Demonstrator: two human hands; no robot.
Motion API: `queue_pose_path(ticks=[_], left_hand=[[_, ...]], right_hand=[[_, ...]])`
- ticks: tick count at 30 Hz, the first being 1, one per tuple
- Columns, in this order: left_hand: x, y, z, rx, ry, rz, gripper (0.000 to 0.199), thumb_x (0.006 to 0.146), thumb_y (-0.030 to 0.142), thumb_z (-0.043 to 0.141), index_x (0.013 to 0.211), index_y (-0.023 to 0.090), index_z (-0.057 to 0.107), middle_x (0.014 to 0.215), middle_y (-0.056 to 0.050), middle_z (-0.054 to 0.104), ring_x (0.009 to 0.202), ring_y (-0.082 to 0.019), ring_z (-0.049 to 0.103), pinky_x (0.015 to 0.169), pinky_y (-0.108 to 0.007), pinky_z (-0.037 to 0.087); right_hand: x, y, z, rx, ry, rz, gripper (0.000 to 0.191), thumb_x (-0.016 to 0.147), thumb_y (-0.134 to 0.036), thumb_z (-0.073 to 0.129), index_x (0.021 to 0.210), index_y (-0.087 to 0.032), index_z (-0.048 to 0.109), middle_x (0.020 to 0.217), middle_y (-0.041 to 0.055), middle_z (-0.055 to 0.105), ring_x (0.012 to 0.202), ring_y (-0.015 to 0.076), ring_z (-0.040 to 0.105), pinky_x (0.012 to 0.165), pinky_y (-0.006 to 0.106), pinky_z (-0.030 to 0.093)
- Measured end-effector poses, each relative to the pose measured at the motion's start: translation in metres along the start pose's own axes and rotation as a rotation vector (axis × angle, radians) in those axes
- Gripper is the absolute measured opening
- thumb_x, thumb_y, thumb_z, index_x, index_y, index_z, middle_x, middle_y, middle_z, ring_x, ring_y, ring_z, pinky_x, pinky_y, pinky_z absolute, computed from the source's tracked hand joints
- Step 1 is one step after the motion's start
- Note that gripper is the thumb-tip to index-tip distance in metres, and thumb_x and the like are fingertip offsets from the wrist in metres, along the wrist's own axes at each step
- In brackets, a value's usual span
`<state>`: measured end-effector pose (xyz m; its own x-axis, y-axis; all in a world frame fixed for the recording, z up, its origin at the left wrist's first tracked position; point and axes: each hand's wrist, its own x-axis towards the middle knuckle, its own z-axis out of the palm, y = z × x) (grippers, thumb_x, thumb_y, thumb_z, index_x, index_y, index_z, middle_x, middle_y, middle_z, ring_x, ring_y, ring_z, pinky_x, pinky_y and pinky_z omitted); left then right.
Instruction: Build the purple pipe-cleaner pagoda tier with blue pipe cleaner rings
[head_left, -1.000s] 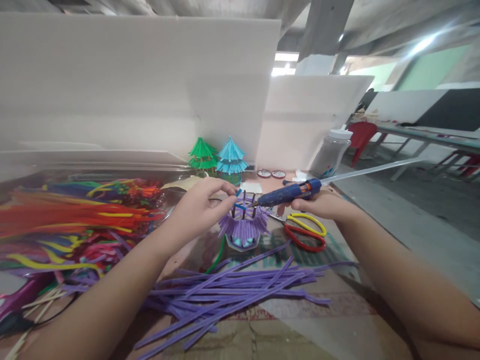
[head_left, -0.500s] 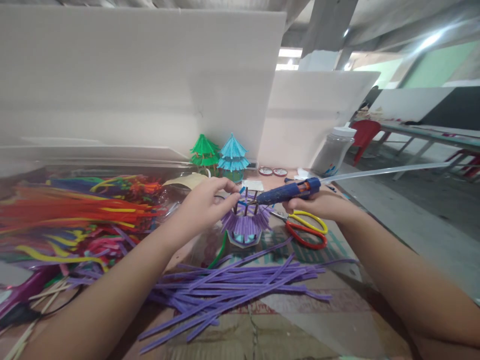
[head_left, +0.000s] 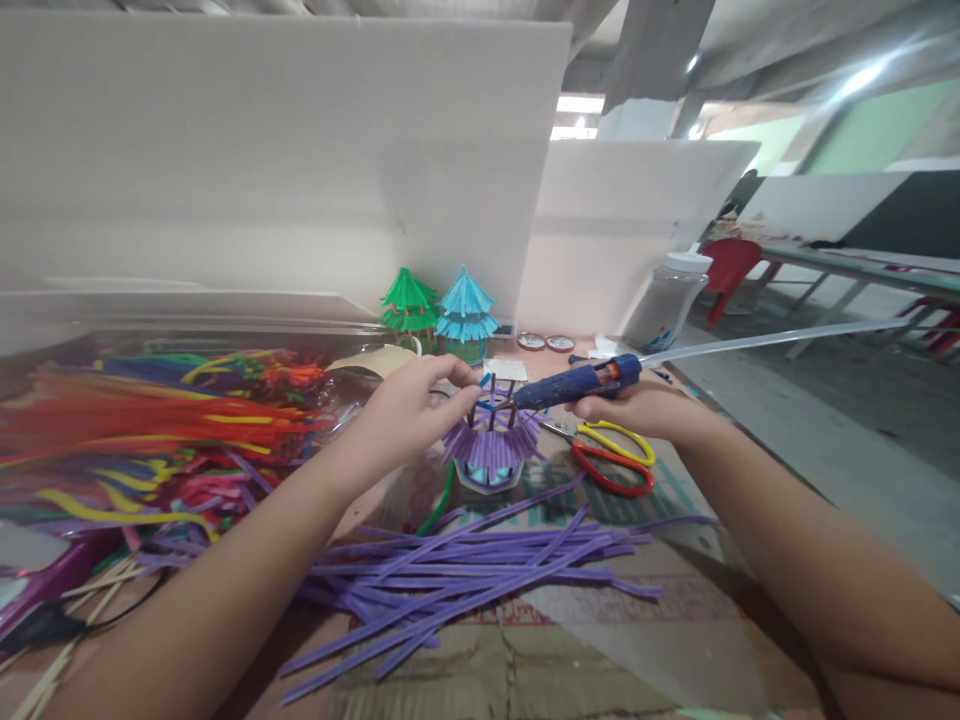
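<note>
My right hand (head_left: 630,405) is wrapped round a dark blue hot glue gun (head_left: 574,383), a clear glue stick (head_left: 780,343) jutting from its back end. The gun's nozzle points left at the upper part of a small purple pavilion model (head_left: 491,445), which has dark posts and a fringed purple roof. At those posts the fingertips of my left hand (head_left: 431,395) are pinched on a short blue strip (head_left: 486,381). Whether the nozzle touches the strip I cannot tell. Purple pipe cleaners (head_left: 480,570) lie in a loose pile in front of the model.
Scissors (head_left: 615,455) with red and yellow handles lie right of the model. Behind stand a green model (head_left: 409,300), a blue model (head_left: 465,305) and a clear jar (head_left: 667,305). Colourful pipe cleaners (head_left: 165,415) heap up at left. White boards (head_left: 285,150) rise at the back.
Hardly anything differs. Both hands, the glue gun and the model stay in place; the glue stick's far end sits very slightly farther right and higher.
</note>
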<state>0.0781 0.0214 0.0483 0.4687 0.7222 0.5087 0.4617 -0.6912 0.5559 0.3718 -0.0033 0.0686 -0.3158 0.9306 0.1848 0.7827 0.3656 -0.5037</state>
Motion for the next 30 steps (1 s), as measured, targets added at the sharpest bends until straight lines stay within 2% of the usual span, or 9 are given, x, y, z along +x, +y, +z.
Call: queue_pose_path(ticks=[10, 19, 25, 30], left_hand=[[0.001, 0.0, 0.0, 0.004, -0.003, -0.004, 0.021, 0.091, 0.036, 0.058, 0.094, 0.018, 0.069, 0.094, -0.002, 0.073, 0.088, -0.02, 0.066, 0.082, -0.031, 0.047], [0.001, 0.0, 0.001, 0.014, -0.009, -0.014, 0.022, 0.091, 0.037, 0.058, 0.096, 0.019, 0.07, 0.095, -0.003, 0.073, 0.088, -0.02, 0.066, 0.082, -0.032, 0.048], [0.001, 0.003, 0.0, 0.029, -0.015, -0.015, 0.021, 0.091, 0.036, 0.058, 0.095, 0.019, 0.07, 0.095, -0.003, 0.072, 0.089, -0.02, 0.066, 0.084, -0.033, 0.047], [0.001, 0.004, -0.001, 0.029, -0.019, -0.023, 0.022, 0.091, 0.036, 0.057, 0.095, 0.019, 0.07, 0.096, -0.004, 0.073, 0.091, -0.021, 0.066, 0.083, -0.032, 0.048]], right_hand=[[0.0, 0.005, 0.002, 0.04, 0.03, -0.051, 0.044, 0.078, -0.061, 0.065, 0.096, -0.023, 0.077, 0.088, 0.0049, 0.078, 0.087, 0.0268, 0.071, 0.076, 0.037, 0.059], [0.001, 0.012, 0.005, 0.05, 0.031, -0.097, 0.037, 0.081, -0.059, 0.066, 0.091, -0.025, 0.076, 0.083, 0.0035, 0.077, 0.09, 0.0267, 0.071, 0.091, 0.04, 0.056], [0.0, 0.01, 0.005, 0.067, 0.035, -0.072, 0.043, 0.078, -0.063, 0.066, 0.097, -0.025, 0.077, 0.091, 0.0041, 0.078, 0.093, 0.0282, 0.071, 0.095, 0.044, 0.055], [0.0, 0.009, 0.005, 0.08, 0.025, -0.07, 0.042, 0.079, -0.062, 0.067, 0.097, -0.025, 0.077, 0.092, 0.004, 0.079, 0.092, 0.0272, 0.072, 0.091, 0.041, 0.057]])
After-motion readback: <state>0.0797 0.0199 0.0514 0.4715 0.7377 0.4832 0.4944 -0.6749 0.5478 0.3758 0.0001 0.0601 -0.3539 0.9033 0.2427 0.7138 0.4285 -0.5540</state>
